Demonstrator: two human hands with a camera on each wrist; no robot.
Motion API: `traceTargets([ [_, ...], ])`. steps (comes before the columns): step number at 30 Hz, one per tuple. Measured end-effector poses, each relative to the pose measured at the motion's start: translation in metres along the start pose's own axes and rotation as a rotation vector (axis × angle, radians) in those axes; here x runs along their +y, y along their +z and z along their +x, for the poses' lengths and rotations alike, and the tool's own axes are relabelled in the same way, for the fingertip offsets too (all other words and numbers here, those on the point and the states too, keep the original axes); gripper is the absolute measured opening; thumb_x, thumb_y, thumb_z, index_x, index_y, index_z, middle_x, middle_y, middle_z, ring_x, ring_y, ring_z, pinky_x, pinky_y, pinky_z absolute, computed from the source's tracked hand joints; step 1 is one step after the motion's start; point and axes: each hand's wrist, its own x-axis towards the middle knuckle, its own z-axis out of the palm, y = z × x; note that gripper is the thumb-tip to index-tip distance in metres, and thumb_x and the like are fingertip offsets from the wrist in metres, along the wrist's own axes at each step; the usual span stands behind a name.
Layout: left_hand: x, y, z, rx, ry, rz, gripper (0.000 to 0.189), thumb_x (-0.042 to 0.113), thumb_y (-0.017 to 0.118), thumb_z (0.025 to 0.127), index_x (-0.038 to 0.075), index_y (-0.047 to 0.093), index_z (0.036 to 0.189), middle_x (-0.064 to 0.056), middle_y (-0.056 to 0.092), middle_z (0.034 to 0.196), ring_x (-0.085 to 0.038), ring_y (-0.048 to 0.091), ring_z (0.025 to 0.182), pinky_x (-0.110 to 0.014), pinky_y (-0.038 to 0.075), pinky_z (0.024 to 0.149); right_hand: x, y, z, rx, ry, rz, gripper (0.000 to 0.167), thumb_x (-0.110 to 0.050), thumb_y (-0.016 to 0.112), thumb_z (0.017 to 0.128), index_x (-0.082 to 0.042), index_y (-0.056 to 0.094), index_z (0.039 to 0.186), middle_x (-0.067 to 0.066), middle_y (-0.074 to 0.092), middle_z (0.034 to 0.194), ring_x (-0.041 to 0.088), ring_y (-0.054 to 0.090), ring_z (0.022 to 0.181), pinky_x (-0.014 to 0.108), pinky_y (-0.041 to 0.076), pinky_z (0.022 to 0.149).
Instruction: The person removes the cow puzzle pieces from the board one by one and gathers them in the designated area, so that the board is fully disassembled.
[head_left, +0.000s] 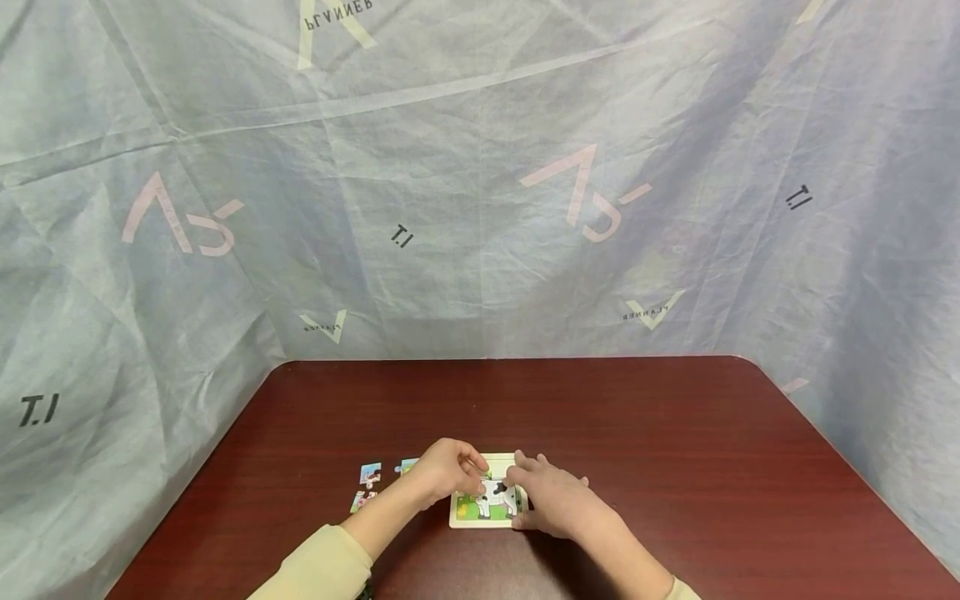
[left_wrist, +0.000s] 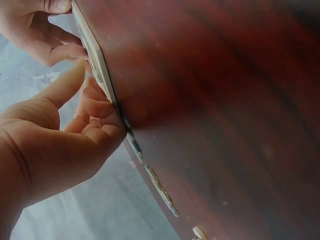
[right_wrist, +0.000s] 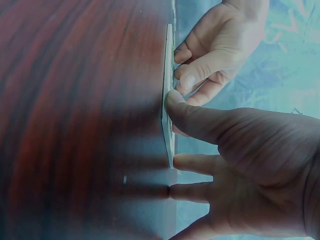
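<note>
A puzzle board (head_left: 491, 524) with a pale wooden rim lies flat on the table, showing a cow puzzle picture (head_left: 495, 498) on green. My left hand (head_left: 447, 471) is over the board's left part, fingers bent and thumb tip close to the fingertips, low at the puzzle surface; I cannot tell whether a piece is between them. At the right side, my right hand (head_left: 558, 500) has its fingers spread. The right thumb (right_wrist: 177, 100) touches the board's near rim, and straight fingers (right_wrist: 192, 164) reach down around its right edge.
Left of the board lie loose puzzle pieces: a blue-topped one (head_left: 371, 473), one with pink and green (head_left: 362, 500), and another (head_left: 407, 465) partly behind the left hand. The dark red table (head_left: 675, 433) ends at a grey cloth backdrop (head_left: 480, 208).
</note>
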Motion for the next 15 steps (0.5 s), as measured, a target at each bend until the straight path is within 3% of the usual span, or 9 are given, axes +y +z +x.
traceTargets([
  [9,0.0027,0.0049,0.0020,0.060,-0.040,0.101,0.030,-0.012,0.085,0.069,0.000,0.072,0.093,-0.005,0.059,0.072,-0.016,0.053,0.066,-0.026,0.045,0.057,-0.0007,-0.0010,0.0006,-0.017,0.011,0.013,0.039,-0.029,0.086,0.081,-0.020,0.063,0.110,0.018,0.043,0.154,0.048,0.042,0.137,0.086,0.036,0.071],
  [15,0.0024,0.0078,0.0033,0.071,-0.053,0.098,0.030,-0.013,0.084,0.069,0.002,0.072,0.093,-0.004,0.056,0.070,-0.015,0.050,0.063,-0.026,0.043,0.055,-0.0006,-0.0018,0.0002,-0.028,0.017,0.016,0.038,-0.030,0.085,0.081,-0.020,0.063,0.110,0.018,0.042,0.155,0.049,0.041,0.138,0.086,0.036,0.072],
])
